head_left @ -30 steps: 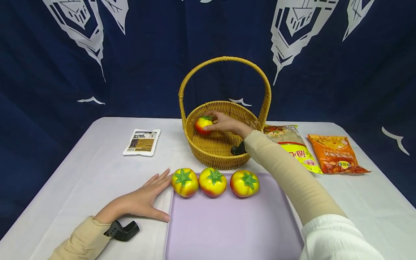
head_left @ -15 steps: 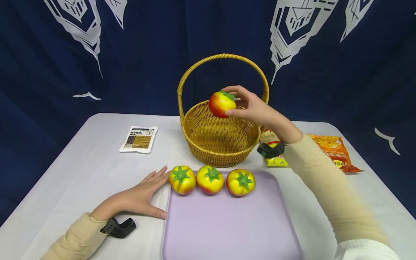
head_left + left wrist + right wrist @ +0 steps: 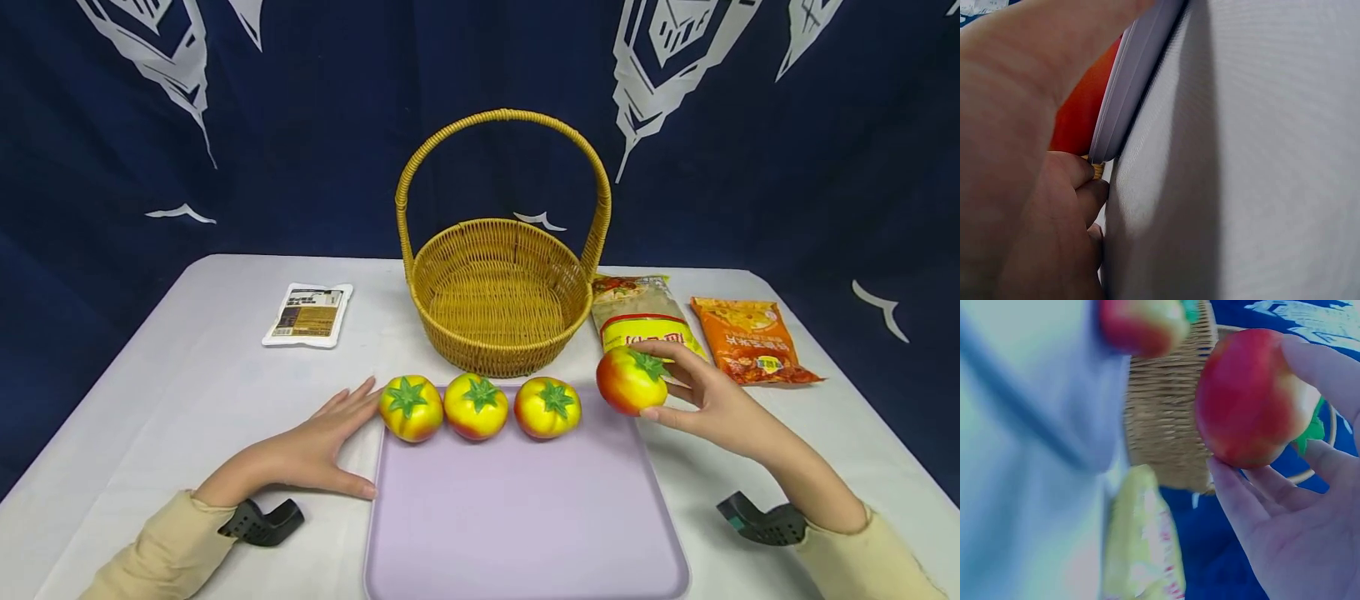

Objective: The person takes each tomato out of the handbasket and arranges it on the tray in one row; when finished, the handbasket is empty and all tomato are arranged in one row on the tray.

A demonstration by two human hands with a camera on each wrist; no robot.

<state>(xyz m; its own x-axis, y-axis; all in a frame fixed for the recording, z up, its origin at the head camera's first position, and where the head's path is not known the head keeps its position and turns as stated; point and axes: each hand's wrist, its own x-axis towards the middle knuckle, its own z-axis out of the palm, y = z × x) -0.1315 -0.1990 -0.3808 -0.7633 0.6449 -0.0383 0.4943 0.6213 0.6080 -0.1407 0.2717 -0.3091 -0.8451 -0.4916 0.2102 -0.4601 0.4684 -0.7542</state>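
Note:
My right hand (image 3: 716, 408) grips a red-and-yellow tomato (image 3: 630, 382) with a green leafy top, over the far right corner of the lilac tray (image 3: 525, 517). In the right wrist view, thumb and fingers hold that tomato (image 3: 1247, 400) at its sides. A row of similar tomatoes lies along the tray's far edge: a left one (image 3: 411, 408), a middle one (image 3: 476, 406) and a right one (image 3: 547, 407). Spread out on the tray's left side, my left hand (image 3: 315, 450) has its fingertips by the left tomato and its thumb at the rim.
Behind the tray stands a wicker basket (image 3: 498, 350) with a tall arched handle. A white packet (image 3: 308, 316) lies to its left. A yellow-and-clear food bag (image 3: 637, 308) and an orange snack bag (image 3: 753, 340) lie to its right, the first partly behind the held tomato.
My right hand has lifted the tomato out of the basket and carried it right and toward me, over the tray's far right corner. The left hand has stayed by the tray.

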